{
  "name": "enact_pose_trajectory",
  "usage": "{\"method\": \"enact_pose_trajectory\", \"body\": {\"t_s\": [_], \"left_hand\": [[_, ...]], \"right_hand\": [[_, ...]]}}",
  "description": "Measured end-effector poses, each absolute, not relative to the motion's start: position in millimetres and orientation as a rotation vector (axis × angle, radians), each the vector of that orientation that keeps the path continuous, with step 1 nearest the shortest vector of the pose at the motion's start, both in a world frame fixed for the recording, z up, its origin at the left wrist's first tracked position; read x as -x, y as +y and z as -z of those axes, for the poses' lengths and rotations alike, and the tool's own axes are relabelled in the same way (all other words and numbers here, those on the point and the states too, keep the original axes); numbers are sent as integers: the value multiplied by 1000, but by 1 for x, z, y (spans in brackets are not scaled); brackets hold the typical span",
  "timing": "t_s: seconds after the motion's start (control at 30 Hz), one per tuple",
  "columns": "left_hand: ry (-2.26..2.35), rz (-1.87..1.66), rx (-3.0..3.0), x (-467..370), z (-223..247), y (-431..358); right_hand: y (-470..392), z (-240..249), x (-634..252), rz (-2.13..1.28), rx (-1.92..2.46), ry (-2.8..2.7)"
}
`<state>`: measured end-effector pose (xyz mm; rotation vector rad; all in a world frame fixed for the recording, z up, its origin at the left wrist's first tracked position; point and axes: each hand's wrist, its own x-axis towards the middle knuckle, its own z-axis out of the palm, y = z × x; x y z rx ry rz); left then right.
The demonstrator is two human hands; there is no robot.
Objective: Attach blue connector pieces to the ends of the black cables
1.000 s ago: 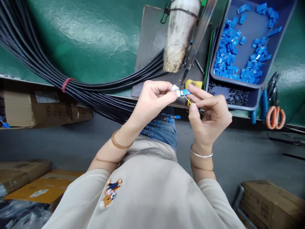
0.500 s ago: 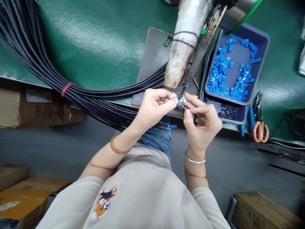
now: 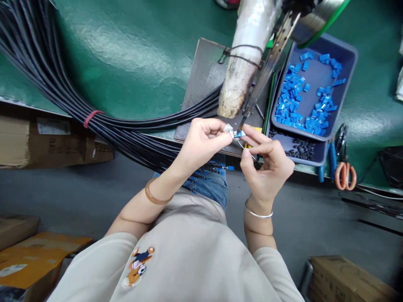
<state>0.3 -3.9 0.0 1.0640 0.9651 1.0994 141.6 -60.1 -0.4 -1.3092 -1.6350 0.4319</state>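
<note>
My left hand (image 3: 204, 138) is closed in a pinch on a cable end, mostly hidden by the fingers. Whitish material (image 3: 228, 129) shows at its fingertips, and a small blue connector piece (image 3: 239, 134) sticks out to the right. The tip of a soldering iron (image 3: 252, 100) comes down from above onto this blue piece. Between thumb and forefinger, my right hand (image 3: 267, 161) holds a thin solder wire (image 3: 240, 144) whose end reaches the blue piece. Another right-hand finger lies stretched beside the piece.
Bundled black cables (image 3: 126, 126) with a red tie (image 3: 92, 118) cross the bench from the left. A wrapped pipe (image 3: 239, 75) hangs over a grey board (image 3: 204, 63). At right are a bin (image 3: 341, 92) of blue pieces and orange-handled scissors (image 3: 345, 175).
The solder wire and my right thumb and forefinger have dropped slightly. The blue piece sits a little lower and further left, with the iron's tip at it. The whole view has shifted slightly.
</note>
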Motion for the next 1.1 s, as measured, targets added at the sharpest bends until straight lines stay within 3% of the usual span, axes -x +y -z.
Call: {"method": "enact_pose_trajectory", "body": {"t_s": [0.8, 1.1], "left_hand": [[912, -948, -1156, 6, 6, -14], [878, -916, -1300, 7, 11, -21]], "right_hand": [[-68, 2, -139, 29, 1231, -1774], [-64, 0, -139, -562, 1388, -1387]]}}
